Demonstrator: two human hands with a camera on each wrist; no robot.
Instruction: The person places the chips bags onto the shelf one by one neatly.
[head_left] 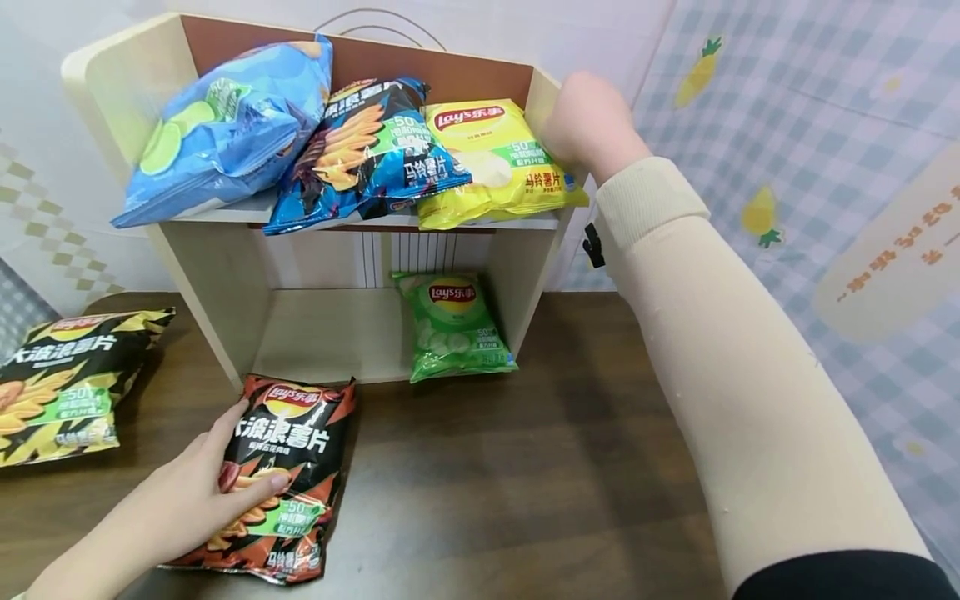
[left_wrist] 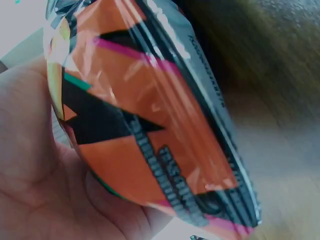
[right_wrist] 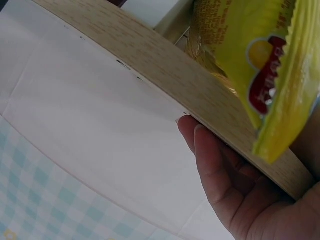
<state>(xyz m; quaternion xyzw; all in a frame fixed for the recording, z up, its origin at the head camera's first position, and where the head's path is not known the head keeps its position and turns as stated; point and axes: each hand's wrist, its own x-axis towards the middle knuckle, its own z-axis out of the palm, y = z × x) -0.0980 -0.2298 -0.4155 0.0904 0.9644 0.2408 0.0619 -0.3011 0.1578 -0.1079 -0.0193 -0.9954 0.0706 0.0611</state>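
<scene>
In the head view, my left hand (head_left: 197, 492) grips a red and black bag of potato chips (head_left: 300, 450) lying on the table before the shelf, its thumb across the front. The left wrist view shows the orange and black end of this chip bag (left_wrist: 145, 135) against the palm. At the upper right, my right hand (head_left: 592, 121) holds the right side panel of the small wooden shelf (head_left: 536, 225). In the right wrist view, curled fingers (right_wrist: 212, 167) lie against the panel's outer face, beside a yellow chip bag (right_wrist: 250, 60).
On the shelf's upper level lean a light blue bag (head_left: 232, 125), a dark blue bag (head_left: 367, 154) and a yellow bag (head_left: 491, 162). A green bag (head_left: 457, 325) stands at the lower right. A black and yellow bag (head_left: 67, 383) lies on the table at left.
</scene>
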